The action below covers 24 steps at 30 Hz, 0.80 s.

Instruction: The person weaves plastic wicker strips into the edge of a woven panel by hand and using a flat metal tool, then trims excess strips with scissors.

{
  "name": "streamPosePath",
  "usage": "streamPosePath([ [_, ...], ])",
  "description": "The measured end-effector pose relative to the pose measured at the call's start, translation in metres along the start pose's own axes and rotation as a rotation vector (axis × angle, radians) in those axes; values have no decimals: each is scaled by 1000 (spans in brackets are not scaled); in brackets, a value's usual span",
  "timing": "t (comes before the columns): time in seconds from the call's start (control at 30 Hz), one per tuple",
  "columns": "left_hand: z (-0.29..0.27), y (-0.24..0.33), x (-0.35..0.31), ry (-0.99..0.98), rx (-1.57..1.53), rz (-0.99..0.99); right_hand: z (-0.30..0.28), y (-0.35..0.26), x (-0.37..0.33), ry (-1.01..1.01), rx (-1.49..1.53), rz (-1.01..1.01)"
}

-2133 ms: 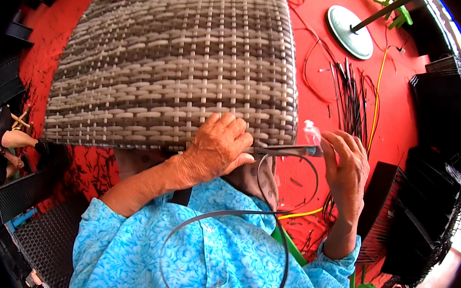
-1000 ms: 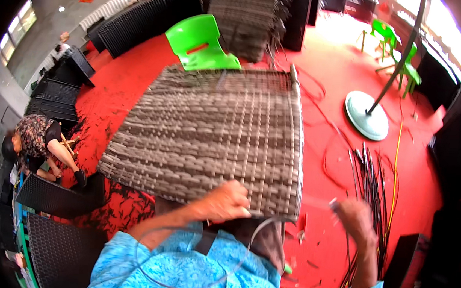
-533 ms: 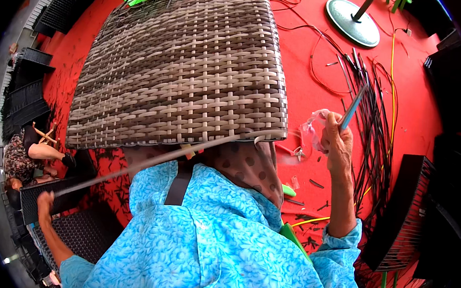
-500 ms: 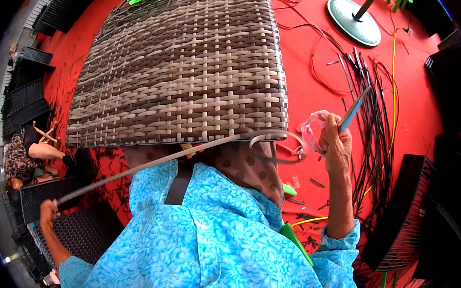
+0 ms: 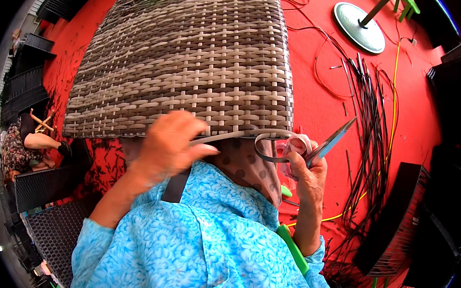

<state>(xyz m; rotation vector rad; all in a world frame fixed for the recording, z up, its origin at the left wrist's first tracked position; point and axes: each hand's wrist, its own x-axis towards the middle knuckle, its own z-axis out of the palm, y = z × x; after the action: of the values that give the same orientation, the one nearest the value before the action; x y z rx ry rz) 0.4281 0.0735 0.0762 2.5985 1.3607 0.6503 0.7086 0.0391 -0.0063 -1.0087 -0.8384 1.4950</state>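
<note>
A woven grey-brown wicker panel (image 5: 193, 69) rests across my lap, its near edge in front of my body. From that edge a flat grey-brown weaving strip (image 5: 253, 132) runs out and curls into a loop at the right. My right hand (image 5: 309, 175) is closed round scissors (image 5: 334, 141), blades pointing up and right; pinkish wrapping covers their handle. The strip's loop lies against this hand. Blurred by motion, my left hand (image 5: 167, 146) is over the near edge, thumb and fingers apart; the strip passes beside or behind it, and I see no grip on it.
Dark loose strips (image 5: 370, 140) lie on the red floor (image 5: 324, 70) at the right, with a yellow cable (image 5: 394, 103). Beyond stands a round pole base (image 5: 359, 27). Dark wicker pieces (image 5: 391, 218) flank me. A person (image 5: 24, 148) sits at far left.
My left hand has come from far lower left, where it held the strip stretched out, to the panel's near edge. My right hand with the scissors has moved lower and slightly left.
</note>
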Motion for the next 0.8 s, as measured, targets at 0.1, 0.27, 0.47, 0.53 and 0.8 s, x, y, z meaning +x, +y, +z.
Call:
streamPosePath([
  [0.1,26,18,12,-142,28,32,7,-5,5,-28,-11,-123],
  [0.27,30,13,1,-247,-240,-167,17,-26,23,-87,-438,-333],
  [0.47,31,11,4,6,145,50,39,-68,40,-360,-716,-448],
  [0.53,30,9,4,19,155,62,43,-68,45,-258,-566,-460],
  [0.8,24,9,-9,-210,-418,-321,3,-14,42,229,43,12],
])
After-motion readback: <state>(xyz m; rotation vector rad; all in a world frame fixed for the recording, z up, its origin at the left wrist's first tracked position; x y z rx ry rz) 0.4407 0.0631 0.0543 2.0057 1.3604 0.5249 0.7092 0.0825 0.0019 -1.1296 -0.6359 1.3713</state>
